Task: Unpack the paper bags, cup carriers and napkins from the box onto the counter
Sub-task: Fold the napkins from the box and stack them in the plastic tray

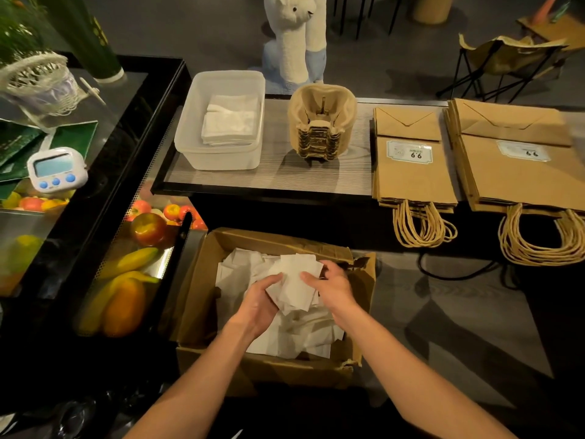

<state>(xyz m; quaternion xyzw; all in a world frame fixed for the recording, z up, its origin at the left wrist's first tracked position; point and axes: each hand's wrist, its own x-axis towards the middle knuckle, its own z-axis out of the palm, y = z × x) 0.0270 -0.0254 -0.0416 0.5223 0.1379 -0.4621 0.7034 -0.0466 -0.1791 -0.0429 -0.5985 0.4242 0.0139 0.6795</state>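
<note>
**A:** Where are the hands?

**B:** Both are down in the cardboard box point(275, 372), which sits lower than the desk point(278, 175), just in front of its near edge. The left hand point(259, 304) and the right hand point(332, 288) hold one small bundle of napkins point(296, 280) between them, just above the loose heap point(304, 337) of white napkins that covers the bottom of the box.

**A:** And the fingers?

**B:** The left fingers point(272, 280) curl round the bundle's left side. The right fingers point(311, 277) clamp its right edge, with the thumb on top.

**A:** What lies on the desk?

**B:** At the left end stands a clear plastic tub point(218, 160) with folded napkins point(229, 120) stacked inside. To its right, apart from it, is a stack of nested cup carriers point(319, 122). Beyond that come two piles of flat brown paper bags, the left pile point(411, 179) and the right pile point(522, 185), lying just beside each other. Their twine handles hang over the near edge.

**A:** Anything else nearby?

**B:** Left of the desk is a glass display case point(104, 198) with fruit point(126, 296) inside and a white timer point(57, 169) on top. A pale animal figure point(294, 36) stands beyond the far edge.
</note>
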